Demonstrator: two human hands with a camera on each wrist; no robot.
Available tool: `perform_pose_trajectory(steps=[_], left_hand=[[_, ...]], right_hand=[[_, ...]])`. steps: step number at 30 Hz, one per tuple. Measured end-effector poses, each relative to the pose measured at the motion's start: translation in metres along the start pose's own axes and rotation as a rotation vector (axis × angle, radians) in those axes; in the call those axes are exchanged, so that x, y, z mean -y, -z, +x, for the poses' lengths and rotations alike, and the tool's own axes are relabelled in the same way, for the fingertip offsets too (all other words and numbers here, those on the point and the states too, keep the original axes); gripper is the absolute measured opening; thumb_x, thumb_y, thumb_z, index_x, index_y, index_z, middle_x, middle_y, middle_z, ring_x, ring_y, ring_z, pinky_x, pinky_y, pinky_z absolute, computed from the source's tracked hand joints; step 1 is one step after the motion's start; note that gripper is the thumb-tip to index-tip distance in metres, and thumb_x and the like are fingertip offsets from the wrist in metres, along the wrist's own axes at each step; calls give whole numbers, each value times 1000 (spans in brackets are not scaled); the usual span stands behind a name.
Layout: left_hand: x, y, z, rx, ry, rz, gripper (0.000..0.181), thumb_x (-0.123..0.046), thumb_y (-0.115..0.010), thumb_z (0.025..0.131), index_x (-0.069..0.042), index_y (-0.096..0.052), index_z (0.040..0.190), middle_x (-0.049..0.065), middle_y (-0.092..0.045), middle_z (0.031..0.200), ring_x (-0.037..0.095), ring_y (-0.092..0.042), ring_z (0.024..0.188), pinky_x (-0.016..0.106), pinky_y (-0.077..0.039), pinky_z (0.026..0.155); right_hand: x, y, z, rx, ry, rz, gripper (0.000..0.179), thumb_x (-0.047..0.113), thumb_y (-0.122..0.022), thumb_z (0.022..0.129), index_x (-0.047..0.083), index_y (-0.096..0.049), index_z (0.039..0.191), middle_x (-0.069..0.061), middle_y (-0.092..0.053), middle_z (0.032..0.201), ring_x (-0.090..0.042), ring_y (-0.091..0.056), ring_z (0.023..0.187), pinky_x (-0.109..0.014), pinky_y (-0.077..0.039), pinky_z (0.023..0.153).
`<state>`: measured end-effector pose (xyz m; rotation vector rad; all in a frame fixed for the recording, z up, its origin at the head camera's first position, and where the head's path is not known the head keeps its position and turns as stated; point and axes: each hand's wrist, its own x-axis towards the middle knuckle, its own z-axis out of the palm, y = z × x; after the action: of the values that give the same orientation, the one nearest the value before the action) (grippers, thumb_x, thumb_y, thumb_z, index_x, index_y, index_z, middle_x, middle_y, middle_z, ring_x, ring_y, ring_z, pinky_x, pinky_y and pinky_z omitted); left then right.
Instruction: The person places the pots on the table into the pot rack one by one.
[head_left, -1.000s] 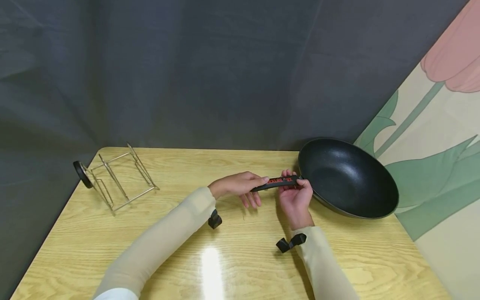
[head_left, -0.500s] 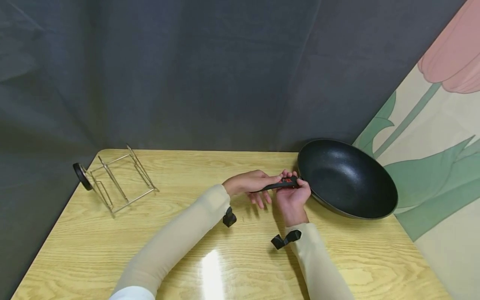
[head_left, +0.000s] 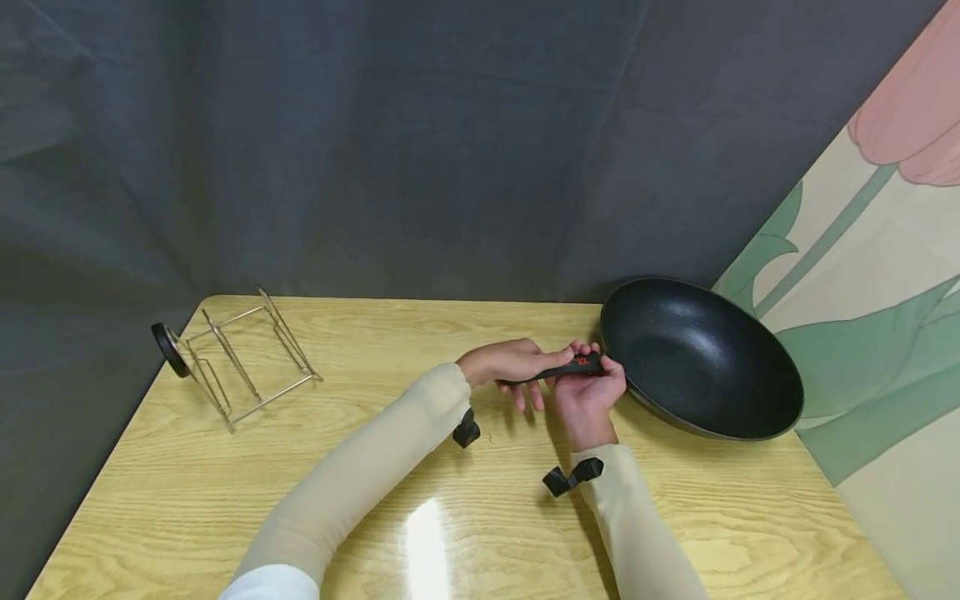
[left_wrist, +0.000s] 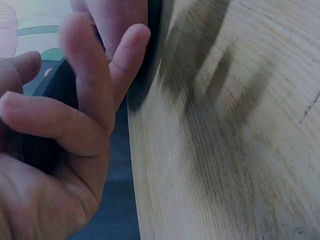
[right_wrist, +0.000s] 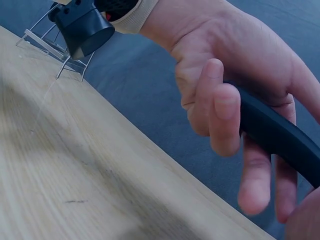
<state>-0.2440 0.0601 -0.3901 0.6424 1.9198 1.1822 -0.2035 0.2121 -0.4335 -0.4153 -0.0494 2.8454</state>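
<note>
A black wok (head_left: 701, 358) sits at the table's right side, its black handle (head_left: 585, 364) with red lettering pointing left. My left hand (head_left: 513, 364) grips the outer end of the handle, thumb on top and some fingers spread below. Closer to the bowl, my right hand (head_left: 588, 400) holds the same handle from beneath, palm up, thumb over its near side. In the left wrist view, the left hand (left_wrist: 60, 145) lies around the dark handle, the right hand (left_wrist: 122, 25) beyond it. The right wrist view shows the handle (right_wrist: 280, 132) running through the left hand (right_wrist: 235, 60).
A metal wire rack (head_left: 243, 367) with a black round piece (head_left: 170, 350) stands at the table's left back corner. Behind the wooden table (head_left: 420, 325) hangs a dark grey curtain (head_left: 420, 150). A wall with a painted tulip (head_left: 911, 133) is close on the wok's right.
My left hand has slid right along the wok's handle toward my right hand, covering more of the red lettering. The right hand and the wok have barely moved.
</note>
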Motion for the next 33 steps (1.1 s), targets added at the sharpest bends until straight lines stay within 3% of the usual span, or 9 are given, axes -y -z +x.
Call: perform_pose_trajectory(steps=[3,10,18,26,30,33], left_hand=[[0,0,2,-2,8,21,71,-65,-45,103,2,-66,112,19,-75,85,17,-60,46,24,-30,40],[-1,0,3,17,15,8,74,-64,-46,103,7,-66,104,19,-74,80,12,-43,41,25,-27,41],[-1,-2,2,4,8,26,73,-64,-45,103,3,-67,87,8,-64,62,11,-40,41,26,-27,41],[-1,-7,4,-15,9,18,65,-61,-50,102,-3,-62,77,3,-49,57,10,-33,41,28,-25,43],[2,-11,4,-25,-5,18,61,-58,-51,103,-6,-58,72,1,-45,55,10,-32,40,28,-25,42],[5,-14,3,-34,-19,8,60,-58,-52,103,-8,-57,70,0,-44,53,10,-32,39,28,-24,41]], right_hand=[[0,-1,0,5,6,-5,11,16,-42,88,7,-46,91,-10,-50,75,-27,-49,68,-36,-42,66],[-2,-2,2,23,31,27,10,14,-45,88,4,-46,86,-13,-48,73,-27,-47,65,-35,-43,63],[-1,-1,5,1,15,-5,20,18,-43,96,5,-48,81,-11,-50,70,-25,-49,63,-34,-44,61],[5,-7,8,-15,-40,19,25,17,-47,100,8,-45,76,-3,-44,62,-18,-43,51,-30,-36,48],[7,-8,8,-2,-96,58,28,11,-50,94,10,-41,68,-1,-38,56,-15,-36,43,-29,-34,40],[7,-7,7,11,-119,84,26,3,-55,82,11,-37,65,-1,-35,54,-15,-33,39,-30,-34,36]])
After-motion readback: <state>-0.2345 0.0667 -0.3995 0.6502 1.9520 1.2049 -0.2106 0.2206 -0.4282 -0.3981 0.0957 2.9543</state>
